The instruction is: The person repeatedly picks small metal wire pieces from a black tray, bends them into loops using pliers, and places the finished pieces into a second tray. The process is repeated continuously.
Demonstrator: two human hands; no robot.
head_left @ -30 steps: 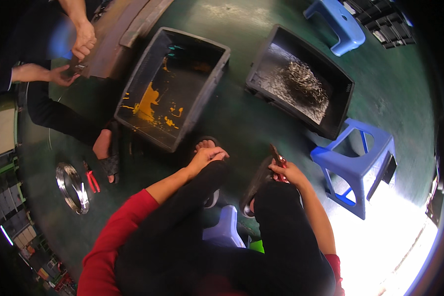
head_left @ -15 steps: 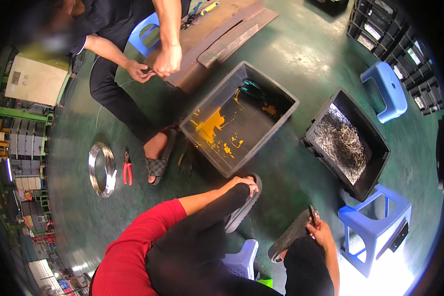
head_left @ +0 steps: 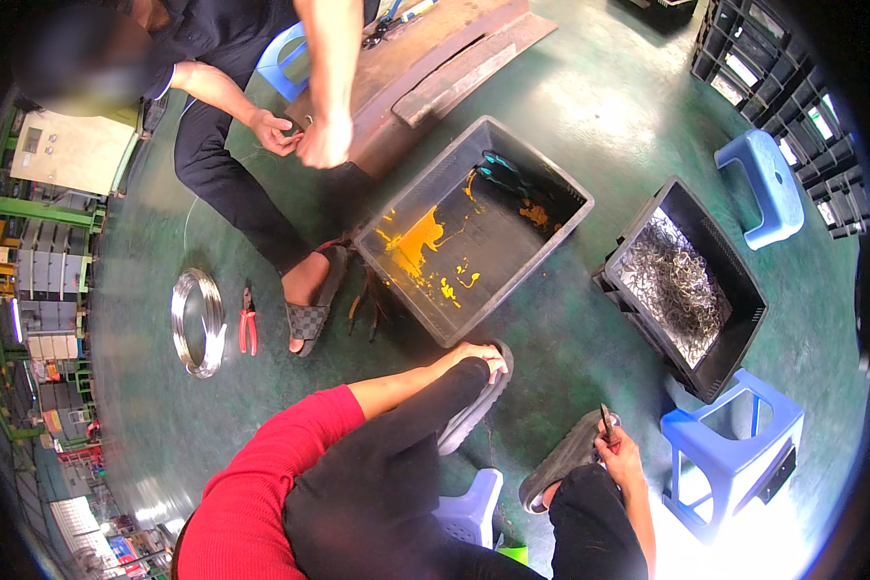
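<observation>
My left hand (head_left: 481,355) rests at my bent knee, just above one grey slipper (head_left: 478,411). Its fingers lie loosely over the knee, and I see nothing held in them. At the right, my right hand (head_left: 621,454) is closed round a slim dark tool (head_left: 605,420) whose narrow end points up and away from me. The tool's kind is too small to make out. Beneath it is my other slipper (head_left: 561,466). Ahead of my hands stands a large black crate (head_left: 445,338) with yellow and orange stains and teal-and-black items inside.
A second black crate (head_left: 739,348) holds many bent metal pieces (head_left: 675,280). Blue stools (head_left: 730,435) stand at the right. A wire coil (head_left: 179,338) and red-handled pliers (head_left: 248,329) lie left. A co-worker's hands (head_left: 304,140) work beside a rusty steel beam (head_left: 435,72).
My right hand has shifted slightly, and the tool in it has tilted. The co-worker's hands have moved a little closer together. My left hand stays at the knee.
</observation>
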